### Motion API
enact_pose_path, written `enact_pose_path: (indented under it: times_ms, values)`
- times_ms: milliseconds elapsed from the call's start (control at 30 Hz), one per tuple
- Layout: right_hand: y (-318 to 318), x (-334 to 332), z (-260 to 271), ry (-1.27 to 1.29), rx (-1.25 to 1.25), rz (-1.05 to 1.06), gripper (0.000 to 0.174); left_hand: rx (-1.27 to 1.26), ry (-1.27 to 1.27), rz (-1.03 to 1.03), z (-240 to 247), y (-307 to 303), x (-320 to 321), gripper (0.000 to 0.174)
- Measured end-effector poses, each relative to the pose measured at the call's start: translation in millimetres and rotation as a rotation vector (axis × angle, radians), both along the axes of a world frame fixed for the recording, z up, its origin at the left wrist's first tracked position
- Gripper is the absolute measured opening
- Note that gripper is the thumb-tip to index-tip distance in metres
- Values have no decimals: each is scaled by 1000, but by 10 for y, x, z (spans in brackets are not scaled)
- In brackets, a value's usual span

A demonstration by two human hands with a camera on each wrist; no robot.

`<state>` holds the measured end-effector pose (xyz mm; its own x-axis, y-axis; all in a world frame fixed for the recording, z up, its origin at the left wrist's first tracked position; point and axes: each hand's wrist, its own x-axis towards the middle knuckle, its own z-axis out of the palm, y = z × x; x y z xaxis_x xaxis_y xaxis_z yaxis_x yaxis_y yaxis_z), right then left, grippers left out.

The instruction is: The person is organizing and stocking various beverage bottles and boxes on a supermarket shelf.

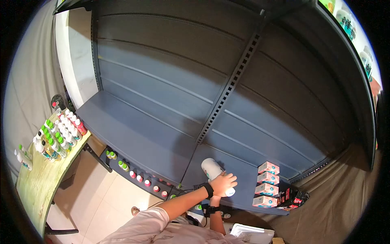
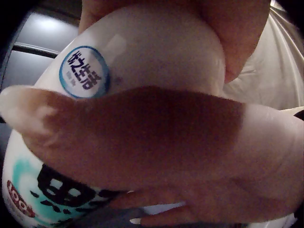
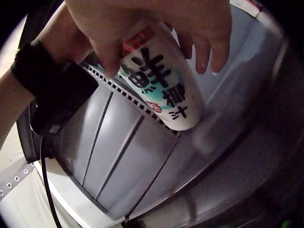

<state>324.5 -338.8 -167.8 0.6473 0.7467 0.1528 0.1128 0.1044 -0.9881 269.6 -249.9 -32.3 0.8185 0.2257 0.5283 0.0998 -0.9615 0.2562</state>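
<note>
A large white coconut juice bottle [image 1: 210, 167] with black lettering and a teal print lies tilted over the grey shelf, its white cap [image 1: 230, 192] toward the person. My left hand [image 1: 222, 184] lies across its upper part and holds it; the left wrist view shows a digit [image 2: 142, 137] laid across the white surface below a round blue-edged sticker [image 2: 84, 72]. My right hand [image 1: 215, 200] grips it from below near the cap end, mostly hidden by the left. The right wrist view shows the bottle's base [image 3: 183, 121] close over the shelf.
Several pink-white boxes [image 1: 266, 189] stand in a row on the right of the shelf [image 1: 138, 134], beside a black package [image 1: 292, 197]. A perforated upright [image 1: 227, 89] rises behind. On the left, many small bottles [image 1: 61, 138] crowd a pale green table [image 1: 36, 195]. Capped bottles [image 1: 140, 178] line the shelf below.
</note>
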Motion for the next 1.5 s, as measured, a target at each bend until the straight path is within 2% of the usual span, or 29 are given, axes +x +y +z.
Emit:
enact_pose_path:
  times_ms: [167,367,467,800,1000,1167,1267,1400,1500]
  values:
    - [134,-228,46,-11,-12,37,64,36,14,25,-118,92,-208,41]
    - [285,-410,121,-33,-11,80,63,4,3,92,-90,199,-443,39]
    - [323,-459,158,-52,-17,119,63,3,14,174,46,214,-609,32]
    - [612,-519,406,-143,-12,289,61,-83,-232,298,136,393,-973,35]
    - [974,-684,615,-205,-3,410,60,-247,-300,388,227,645,-1371,39]
    - [1244,-953,748,-332,9,512,63,-341,-431,488,313,817,-1807,40]
    - [1335,-1165,741,-318,6,547,64,-365,-511,550,288,867,-2028,39]
    - [1413,-1479,676,-272,-23,597,65,-393,-423,548,245,882,-2387,37]
    - [1511,-1774,615,-258,-29,626,66,-403,-475,563,200,893,-2707,37]
